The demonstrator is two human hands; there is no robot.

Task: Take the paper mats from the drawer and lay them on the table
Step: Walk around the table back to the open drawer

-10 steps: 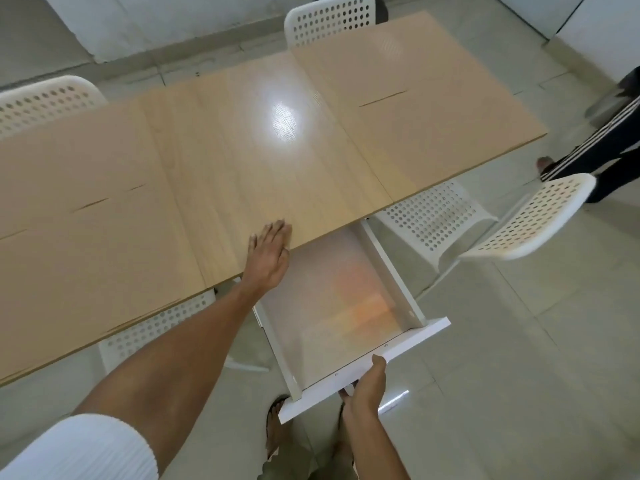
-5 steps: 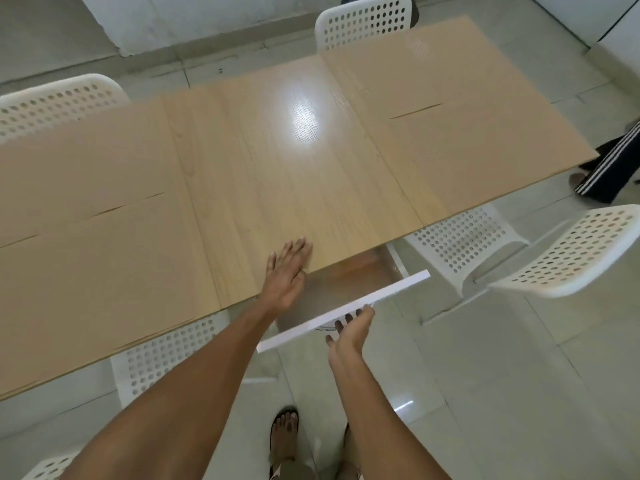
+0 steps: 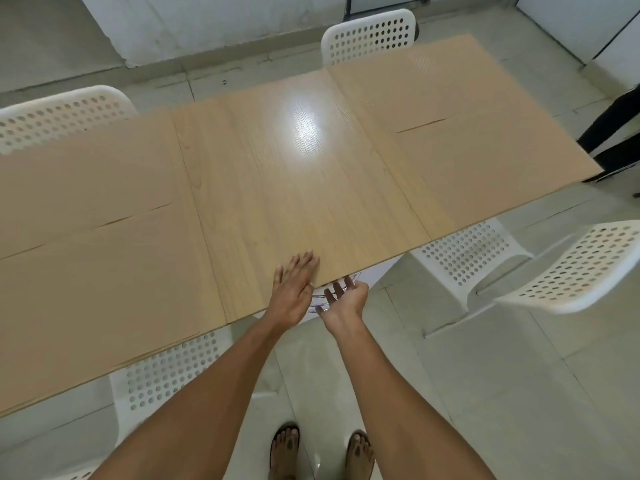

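Tan paper mats lie on the light wooden table (image 3: 294,188): a left group (image 3: 90,237) with an overlap seam, and a right group (image 3: 460,133) at the far end. My left hand (image 3: 294,289) rests flat, fingers spread, on the table's near edge. My right hand (image 3: 344,299) is just below that edge, fingers apart, against the white drawer front (image 3: 374,273), which sits pushed in under the tabletop. Neither hand holds anything.
White perforated chairs stand around the table: far left (image 3: 62,112), far middle (image 3: 370,32), near right (image 3: 571,268), and tucked under the near edge (image 3: 166,372). A person's dark trouser leg (image 3: 613,133) is at the right edge. My sandalled feet (image 3: 322,452) stand on pale tiles.
The open, empty drawer has been pushed shut under the table by my right hand. My left hand stayed flat on the table edge. The view has tilted up and back.
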